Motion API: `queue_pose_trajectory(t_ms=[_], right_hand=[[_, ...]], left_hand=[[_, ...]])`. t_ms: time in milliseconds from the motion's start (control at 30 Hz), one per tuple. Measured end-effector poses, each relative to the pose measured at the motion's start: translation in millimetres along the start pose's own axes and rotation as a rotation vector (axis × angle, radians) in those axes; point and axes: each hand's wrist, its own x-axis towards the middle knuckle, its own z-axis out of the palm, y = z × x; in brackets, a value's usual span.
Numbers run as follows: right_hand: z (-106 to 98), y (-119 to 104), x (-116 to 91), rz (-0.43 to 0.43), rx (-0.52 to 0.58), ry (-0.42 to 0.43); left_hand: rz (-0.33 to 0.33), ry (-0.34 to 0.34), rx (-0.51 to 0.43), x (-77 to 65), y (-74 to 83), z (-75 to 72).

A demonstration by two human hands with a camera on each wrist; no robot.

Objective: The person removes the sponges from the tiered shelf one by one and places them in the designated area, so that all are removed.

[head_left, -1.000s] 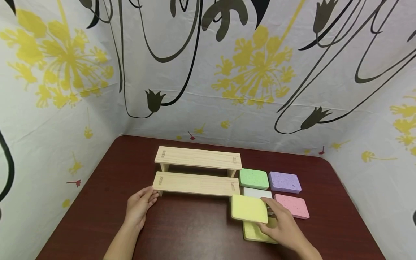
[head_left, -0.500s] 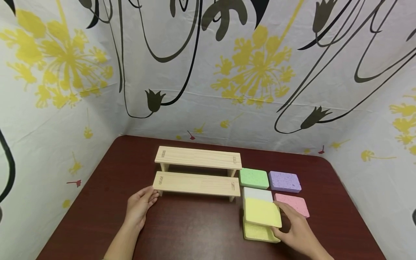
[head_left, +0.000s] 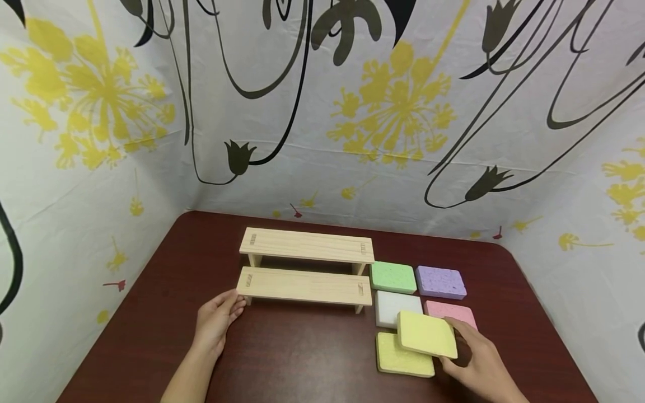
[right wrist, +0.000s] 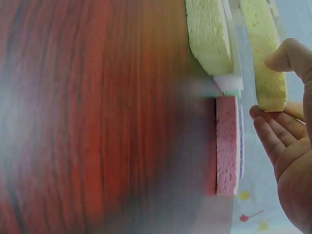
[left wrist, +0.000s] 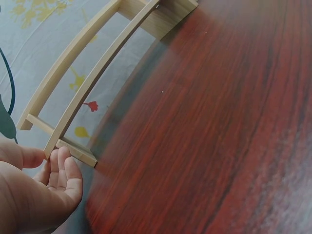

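Between the thumb and fingers of my right hand (head_left: 477, 361) is a yellow sponge (head_left: 426, 334), raised above the table. In the head view it overlaps a second yellow sponge (head_left: 400, 361) lying on the table and a corner of the white sponge (head_left: 393, 308). The right wrist view shows a gap between the held sponge (right wrist: 263, 58) and those below. My left hand (head_left: 216, 322) pinches the front left corner of a two-step wooden rack (head_left: 307, 285). In the left wrist view, thumb and fingers of the left hand (left wrist: 44, 180) meet at the end of its lower board (left wrist: 92, 75).
Right of the rack lie a green sponge (head_left: 393, 277), a purple sponge (head_left: 441, 282) and a pink sponge (head_left: 450, 313), partly hidden behind the right hand. The dark red table (head_left: 297, 358) ends against a patterned cloth (head_left: 322, 123) at the back and left.
My right hand has carried the upper yellow sponge rightward and slightly toward me, away from the rack, uncovering more of the white sponge. The left hand stays at the rack's corner.
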Motion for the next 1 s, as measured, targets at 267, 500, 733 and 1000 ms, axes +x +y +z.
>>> queue_pose_trajectory(t_ms=[267,500,733,1000], right_hand=[[-10,14,-13,0.036,-0.003,0.012],[-19,25,-22,0.131,-0.037,-0.006],[-26,31,-29,0.205,-0.087,-0.022],[-34,41,-39,0.254,-0.146,-0.073]], left_hand=[[-0.003,-0.004,0.000,1.1,-1.6,-0.6],[-0.003,0.001,0.003,1.3,-1.5,-0.1],[0.000,-0.005,-0.003,0.8,-1.3,0.5],[-0.001,0.001,0.002,1.4,-1.5,0.8]])
